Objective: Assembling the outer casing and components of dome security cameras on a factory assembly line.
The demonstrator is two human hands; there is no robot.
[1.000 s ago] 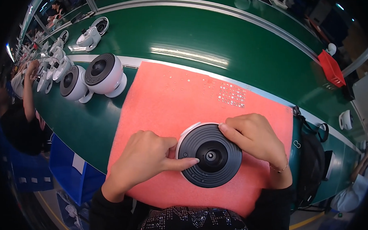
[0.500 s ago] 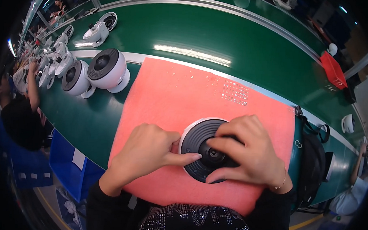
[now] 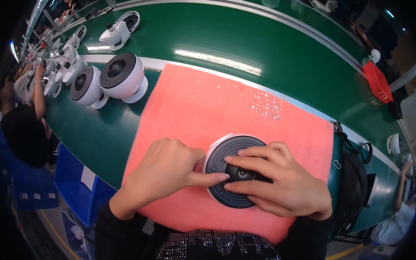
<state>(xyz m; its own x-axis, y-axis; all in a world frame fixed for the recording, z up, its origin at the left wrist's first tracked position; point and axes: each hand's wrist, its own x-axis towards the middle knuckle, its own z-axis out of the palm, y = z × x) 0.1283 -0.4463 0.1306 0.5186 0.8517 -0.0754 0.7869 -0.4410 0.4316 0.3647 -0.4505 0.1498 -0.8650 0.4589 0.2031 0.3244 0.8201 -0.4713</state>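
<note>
Both hands press on one round dark camera unit (image 3: 234, 170), which lies face up on the pink foam mat (image 3: 209, 107).

The left hand (image 3: 162, 172) is half curled, its index finger laid on the ribbed face; the right hand (image 3: 280, 182) spreads flat over the lens, fingers nearly straight, probably to keep the unit steady. The soft mat likely protects the housing. Small screws (image 3: 267, 105) lie in one loose cluster at the far edge. Two similar white units (image 3: 110, 77) wait close by on the green belt (image 3: 249, 43), with more further along it.
</note>
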